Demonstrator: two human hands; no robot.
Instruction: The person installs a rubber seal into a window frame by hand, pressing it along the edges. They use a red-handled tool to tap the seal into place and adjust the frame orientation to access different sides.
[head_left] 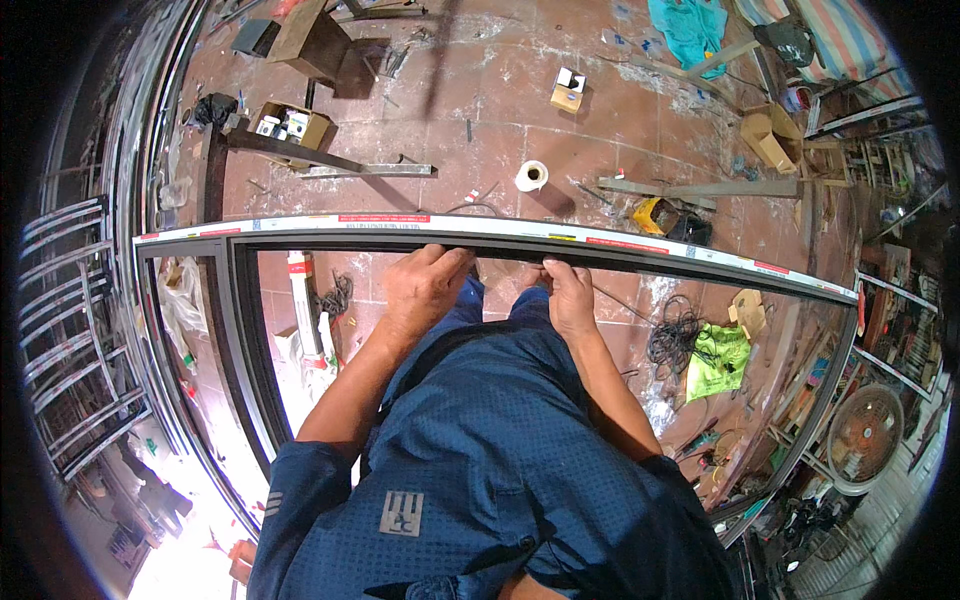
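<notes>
A large dark metal window or door frame (226, 330) spans the view around me, its far bar topped by a white protective film (500, 228) with red patches. At that bar's inner edge, my left hand (428, 288) is closed, fingertips curled against the dark profile; what they pinch is hidden. A short way to its right, my right hand (570, 298) is also closed, thumb and fingers pressed together at the same edge. From beside it a thin black strip (622, 306) trails down to the right, seemingly from between its fingers.
On the tiled floor beyond stand a white roll (532, 176), a small box (568, 90) and an open carton (292, 132). Tangled black cable (674, 338) lies by a bright green bag (718, 360). Metal frames (80, 330) lean at left; a round fan (864, 438) stands at right.
</notes>
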